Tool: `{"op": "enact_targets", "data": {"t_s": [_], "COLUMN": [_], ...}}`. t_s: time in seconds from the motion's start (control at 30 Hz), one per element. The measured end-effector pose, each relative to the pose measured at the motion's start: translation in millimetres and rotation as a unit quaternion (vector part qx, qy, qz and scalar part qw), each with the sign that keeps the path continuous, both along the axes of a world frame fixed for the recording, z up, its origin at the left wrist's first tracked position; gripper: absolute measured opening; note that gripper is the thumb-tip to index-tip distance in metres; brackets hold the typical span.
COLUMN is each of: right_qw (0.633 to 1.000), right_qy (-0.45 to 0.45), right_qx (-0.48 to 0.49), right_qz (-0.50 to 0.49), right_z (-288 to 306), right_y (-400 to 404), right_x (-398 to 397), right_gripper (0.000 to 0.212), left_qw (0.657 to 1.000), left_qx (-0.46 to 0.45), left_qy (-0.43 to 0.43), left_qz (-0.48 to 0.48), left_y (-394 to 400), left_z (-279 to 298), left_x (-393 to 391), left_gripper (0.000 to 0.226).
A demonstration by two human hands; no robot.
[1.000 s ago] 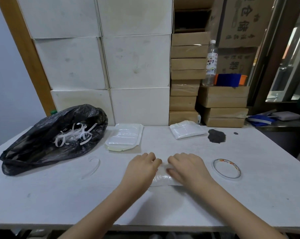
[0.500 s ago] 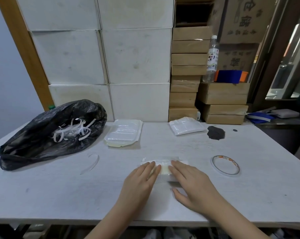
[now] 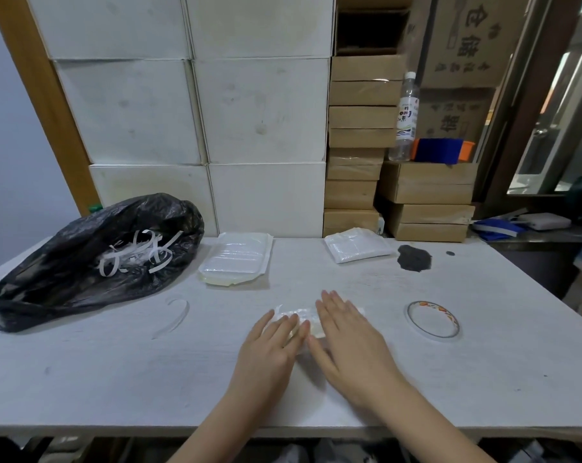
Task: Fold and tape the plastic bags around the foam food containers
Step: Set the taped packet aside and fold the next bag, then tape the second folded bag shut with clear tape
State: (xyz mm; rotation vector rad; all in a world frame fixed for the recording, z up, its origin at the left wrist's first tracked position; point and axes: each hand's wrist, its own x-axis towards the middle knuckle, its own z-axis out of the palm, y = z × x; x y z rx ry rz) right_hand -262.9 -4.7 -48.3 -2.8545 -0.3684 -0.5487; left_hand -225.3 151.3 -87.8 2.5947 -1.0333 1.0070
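Note:
A small white foam container wrapped in clear plastic bag (image 3: pixel 299 315) lies in the middle of the white table (image 3: pixel 116 379). My left hand (image 3: pixel 269 349) rests flat on its left part, fingers stretched out and together. My right hand (image 3: pixel 349 339) lies flat across its right part, palm down, fingers straight. Most of the package is hidden under both hands. A thin roll of tape (image 3: pixel 432 319) lies flat on the table to the right of my right hand.
A stack of bagged foam containers (image 3: pixel 236 259) sits behind the hands, a wrapped white packet (image 3: pixel 356 248) further right. A black rubbish bag (image 3: pixel 96 259) with white strips lies at the left. A loose clear strip (image 3: pixel 172 317) lies beside it. Stacked boxes line the back.
Both hands went from curled on the package near the front edge to lying flat with fingers stretched over it, and the package now lies further from me.

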Motion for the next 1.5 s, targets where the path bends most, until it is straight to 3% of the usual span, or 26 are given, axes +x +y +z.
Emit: {"op": "enact_targets", "data": {"t_s": [0.07,0.17,0.23,0.27,0.33,0.4,0.5,0.6,0.67,0.77,0.83,0.93,0.97,1.03,1.07,1.1,1.13,1.2,1.23,1.27,1.3,1.37,1.43,1.5], "right_qw": [0.999,0.996,0.992,0.991,0.990,0.991,0.990,0.987,0.979,0.955,0.907,0.776,0.724,0.583,0.536,0.545,0.615,0.819,0.891,0.933,0.951,0.956,0.954,0.958], "right_qy": [0.026,0.065,0.074,0.071,0.064,0.060,0.075,0.085,0.113,0.152,0.189,0.212,0.213,0.177,0.136,0.086,0.036,-0.055,-0.084,-0.097,-0.086,0.002,0.061,0.060], "right_qx": [0.017,0.066,0.099,0.113,0.119,0.118,0.120,0.138,0.172,0.254,0.376,0.594,0.657,0.793,0.833,0.834,0.787,0.561,0.418,0.280,0.176,0.078,0.075,0.073], "right_qz": [-0.010,-0.011,-0.013,-0.017,-0.026,-0.035,-0.027,-0.010,0.003,0.020,0.028,0.011,0.009,0.012,0.000,-0.014,-0.040,-0.108,-0.155,-0.204,-0.240,-0.283,-0.283,-0.269], "right_z": [-20.6,-33.3,-32.2,-31.8,-32.0,-32.6,-31.6,-29.2,-26.4,-20.4,-12.8,-4.5,-2.3,-2.1,-2.0,-1.6,-1.7,-10.9,-15.6,-20.1,-23.2,-27.4,-32.3,-34.7], "right_y": [-5.3,-13.4,-10.3,-8.1,-5.6,-6.2,-8.3,-10.1,-10.5,-10.9,-11.7,-21.3,-26.3,-37.7,-43.5,-49.7,-56.0,-73.7,-84.5,-96.5,-107.7,-124.3,-134.3,-138.9], "right_x": [2.3,2.4,1.1,-0.1,-2.1,-4.1,-2.5,-0.6,0.1,-2.4,-6.5,-4.9,-2.3,0.7,2.2,1.3,-0.8,0.7,2.9,6.2,9.5,12.5,16.1,19.2], "right_gripper": [0.098,0.089,0.082,0.077,0.069,0.067,0.082,0.088,0.071,0.060,0.055,0.044,0.040,0.029,0.025,0.022,0.023,0.029,0.027,0.023,0.019,0.020,0.027,0.023], "left_qw": [0.999,0.990,0.969,0.963,0.968,0.977,0.983,0.980,0.957,0.893,0.861,0.847,0.853,0.862,0.868,0.873,0.877,0.883,0.889,0.895,0.904,0.930,0.952,0.966], "left_qx": [0.038,0.118,0.210,0.205,0.115,0.043,0.088,0.007,-0.128,-0.290,-0.349,-0.382,-0.377,-0.362,-0.352,-0.340,-0.329,-0.309,-0.297,-0.284,-0.272,-0.244,-0.214,-0.190], "left_qy": [0.005,0.070,0.133,0.175,0.215,0.184,0.149,0.200,0.255,0.337,0.361,0.360,0.353,0.346,0.344,0.342,0.344,0.346,0.342,0.335,0.323,0.269,0.212,0.167], "left_qz": [0.011,-0.031,-0.016,0.006,0.064,0.093,0.058,-0.018,-0.058,-0.071,-0.079,-0.078,-0.076,-0.074,-0.072,-0.069,-0.069,-0.074,-0.072,-0.070,-0.067,-0.064,-0.056,-0.051], "left_y": [2.4,5.4,2.9,-2.3,-15.2,-20.8,-14.5,-3.8,2.5,3.0,-0.9,-2.8,-1.8,-0.3,0.1,0.8,1.7,3.1,3.6,3.8,4.1,3.4,3.2,2.7], "left_z": [3.8,42.2,72.8,78.6,84.8,81.4,41.2,17.6,13.3,8.5,6.5,4.2,3.2,2.9,3.9,6.1,8.3,12.3,13.0,13.5,12.7,12.2,12.7,14.3], "left_x": [2.3,4.5,3.7,4.4,-0.2,-7.0,-5.2,-6.8,-3.9,-0.8,0.8,7.3,8.9,11.9,13.1,13.4,13.5,14.3,15.0,15.4,16.0,16.7,17.1,16.3], "left_gripper": [0.049,0.040,0.040,0.046,0.056,0.050,0.060,0.058,0.043,0.031,0.030,0.026,0.026,0.026,0.025,0.024,0.024,0.022,0.025,0.027,0.029,0.029,0.020,0.021]}}
